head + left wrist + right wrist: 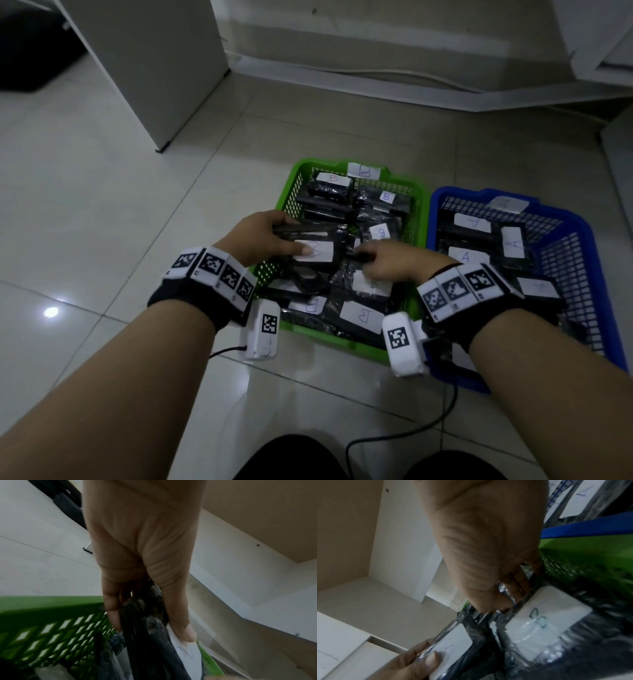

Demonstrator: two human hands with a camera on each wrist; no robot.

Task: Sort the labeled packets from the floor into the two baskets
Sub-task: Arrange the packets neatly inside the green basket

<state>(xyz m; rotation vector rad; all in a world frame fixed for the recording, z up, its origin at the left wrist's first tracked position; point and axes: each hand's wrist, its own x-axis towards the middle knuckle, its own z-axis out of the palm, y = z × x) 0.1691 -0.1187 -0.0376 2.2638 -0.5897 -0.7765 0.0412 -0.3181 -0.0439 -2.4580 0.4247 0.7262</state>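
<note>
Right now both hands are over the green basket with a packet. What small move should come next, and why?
Probably lower the packet and let go. The left hand pinches it, thumb on its white label, right above the green basket, whose packets and tag read B. The right hand grips its other end. The label's letter is partly hidden by the thumb, so I would glance at it first.

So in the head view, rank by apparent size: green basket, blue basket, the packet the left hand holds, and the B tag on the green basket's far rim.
1-2. green basket and blue basket: alike, both partly hidden
3. packet
4. B tag
</note>
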